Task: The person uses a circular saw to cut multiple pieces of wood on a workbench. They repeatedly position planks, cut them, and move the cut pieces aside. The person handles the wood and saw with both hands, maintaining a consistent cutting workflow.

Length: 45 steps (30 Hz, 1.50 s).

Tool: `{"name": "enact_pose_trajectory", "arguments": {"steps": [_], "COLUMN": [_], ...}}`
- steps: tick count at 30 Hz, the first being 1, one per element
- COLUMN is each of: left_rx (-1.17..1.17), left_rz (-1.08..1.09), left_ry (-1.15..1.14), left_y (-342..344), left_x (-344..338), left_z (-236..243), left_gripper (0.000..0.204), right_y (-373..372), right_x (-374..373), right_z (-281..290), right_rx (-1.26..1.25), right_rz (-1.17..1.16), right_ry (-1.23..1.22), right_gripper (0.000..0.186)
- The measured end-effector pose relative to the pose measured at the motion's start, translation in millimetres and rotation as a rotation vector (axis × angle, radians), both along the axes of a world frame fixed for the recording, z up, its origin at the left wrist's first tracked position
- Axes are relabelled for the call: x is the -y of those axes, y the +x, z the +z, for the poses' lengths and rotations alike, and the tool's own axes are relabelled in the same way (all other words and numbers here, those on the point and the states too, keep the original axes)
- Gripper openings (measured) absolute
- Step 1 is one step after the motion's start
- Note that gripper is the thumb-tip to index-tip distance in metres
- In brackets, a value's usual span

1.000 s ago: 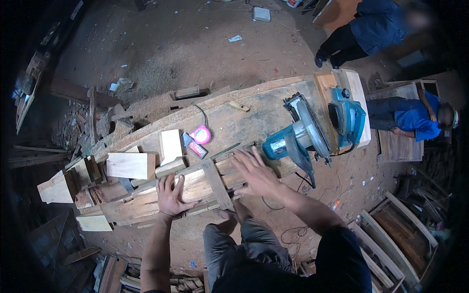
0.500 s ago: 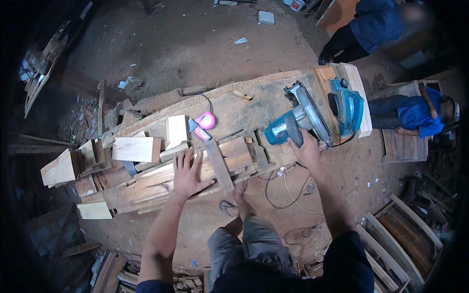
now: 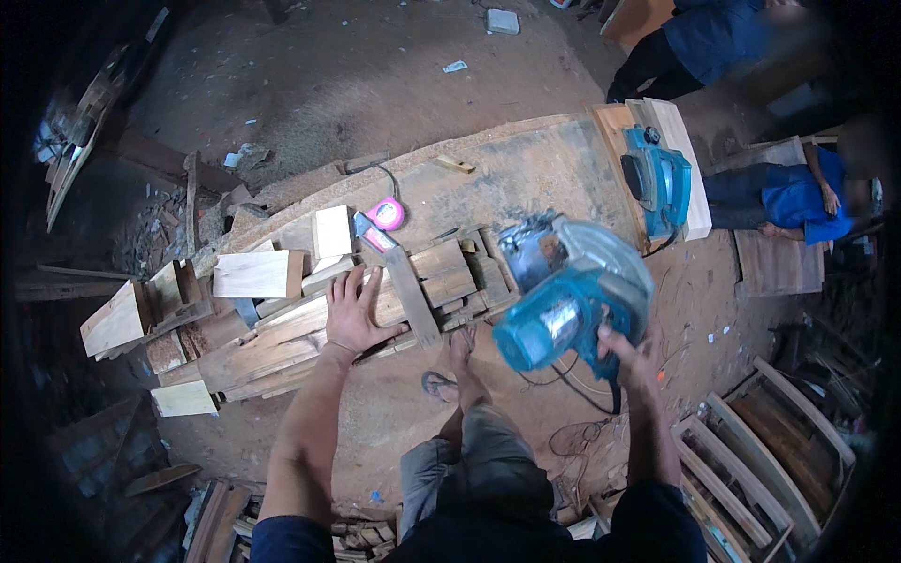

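Observation:
My right hand (image 3: 634,355) grips the rear handle of a teal circular saw (image 3: 563,310), which is lifted off the bench and tilted, its blade guard facing up and right. With fingers spread, my left hand (image 3: 355,310) lies flat on a long wooden board (image 3: 291,342). Beside that hand, a try square (image 3: 409,296) lies across the board's right part. A pink tape measure (image 3: 386,214) rests just beyond the square's upper end. Several pale wood blocks stand left of it, among them one block (image 3: 251,274) close to my left hand.
A teal electric planer (image 3: 660,178) sits on boards at the bench's right end. Two people (image 3: 699,47) in blue are beyond that end. Power cords (image 3: 580,439) trail over the dirt floor below. Curved wooden frames (image 3: 751,469) lean at lower right.
The circular saw has come up off the bench and toward me, turning as my right hand draws back. My left hand stays on the board.

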<state>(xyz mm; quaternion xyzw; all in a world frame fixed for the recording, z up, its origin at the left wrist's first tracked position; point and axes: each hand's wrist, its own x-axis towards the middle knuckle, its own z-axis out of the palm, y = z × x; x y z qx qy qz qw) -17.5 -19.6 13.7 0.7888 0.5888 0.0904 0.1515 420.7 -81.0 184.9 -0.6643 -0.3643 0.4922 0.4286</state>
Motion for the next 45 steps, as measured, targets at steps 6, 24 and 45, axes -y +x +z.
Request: {"name": "enact_pose_trajectory", "arguments": {"steps": [6, 24, 45], "left_rx": [0.265, 0.474, -0.118], "left_rz": [0.08, 0.478, 0.475], "left_ry": [0.186, -0.014, 0.266], "left_y": [49.4, 52.0, 22.1], "left_x": [-54.1, -51.5, -11.5], "left_z": [4.3, 69.8, -36.8], "left_gripper": [0.058, 0.034, 0.042], "right_y": [-12.1, 3.2, -51.4], "right_x": [67.3, 78.0, 73.7], "right_z": [2.5, -46.6, -101.8], "right_rx": [-0.018, -0.381, -0.61], "right_rz": [0.004, 0.089, 0.102], "right_ry": [-0.134, -0.193, -0.155], "right_gripper": [0.036, 0.027, 0.038]}}
